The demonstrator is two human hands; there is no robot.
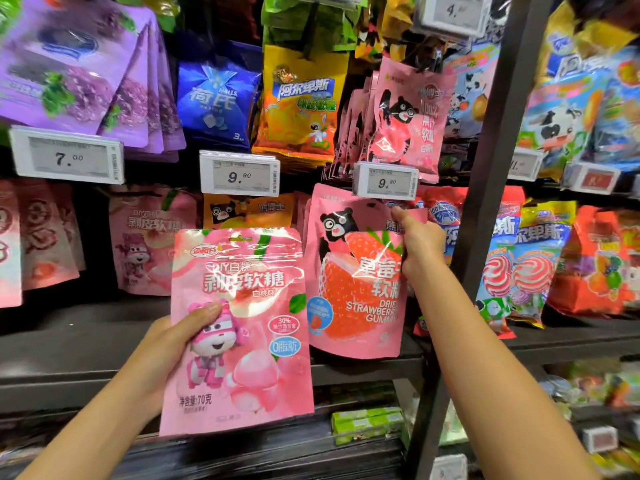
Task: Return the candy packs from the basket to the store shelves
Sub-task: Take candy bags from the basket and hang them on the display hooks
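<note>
The left hand (pixel 173 336) holds one pink peach gummy pack (pixel 239 327) upright in front of the shelves: its grip is clamped on the pack's left edge, the thumb lying across the front over the cartoon figure, the other fingers hidden behind the pack. The pack is off the shelf, carried in the air before the dark shelf board (pixel 79 344).

The right hand (pixel 417 245) reaches up to one pink strawberry gummy pack (pixel 349 271) printed with a black bear. Its grip is closed on the pack's upper right part, fingers curled round the edge, the forefinger stretched up to the top corner just beneath a price tag (pixel 385 180) reading 9.90. Whether the pack already hangs on a hook cannot be told; its top edge lies behind that tag.

Three price tags read clearly: one at 7.00 (pixel 67 155) and two at 9.90, the second of these (pixel 239 173) left of the first. Behind the peach pack, further back on the shelf, hang matching pink peach packs (pixel 145 237); their number cannot be counted. Above the strawberry pack hangs a row of pink bear packs (pixel 405 116), beside orange packs (pixel 299 109) and one blue bag (pixel 216 98) in front. A dark upright post (pixel 491 161) stands just right of the right hand.
</note>
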